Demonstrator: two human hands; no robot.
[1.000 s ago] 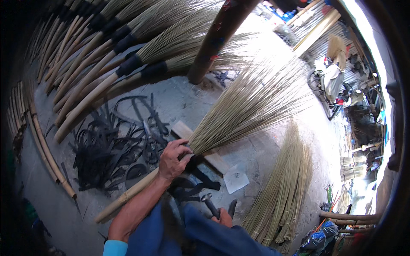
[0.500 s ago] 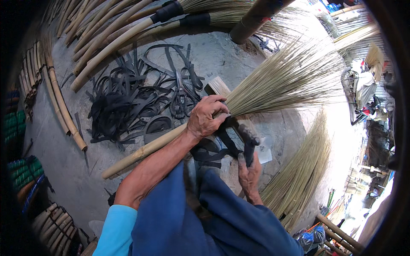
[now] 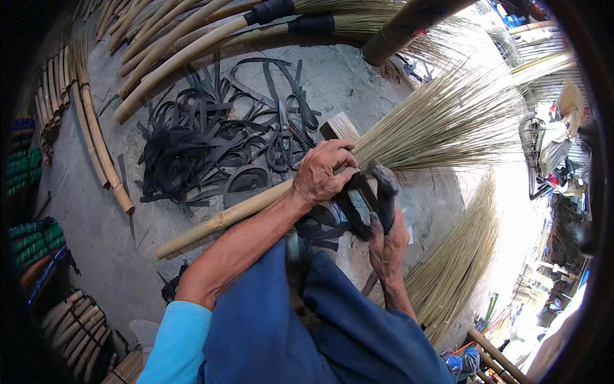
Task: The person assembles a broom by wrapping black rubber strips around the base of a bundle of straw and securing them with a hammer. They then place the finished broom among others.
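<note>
My left hand (image 3: 326, 171) is closed around a broom where its pale bamboo handle (image 3: 220, 225) meets the fanned straw bristles (image 3: 438, 121). A black rubber-like strip (image 3: 348, 208) hangs from beneath that grip. In my right hand (image 3: 389, 248) is a hammer (image 3: 384, 182), its dark head close to the bound neck of the broom, just right of my left fingers. I cannot tell whether the head touches the broom. Beneath the broom neck lies a wooden block (image 3: 341, 127), partly hidden.
Tangled black strips (image 3: 185, 150) lie left of the hands, with scissors (image 3: 283, 141) among them. Finished brooms (image 3: 268, 11) and bamboo poles line the far left. A loose straw bundle (image 3: 457, 256) rests at right. A dark post (image 3: 409, 29) stands at the back.
My right hand has raised the hammer up toward the broom neck beside my left hand. The left grip stays on the broom. The whole view has shifted slightly.
</note>
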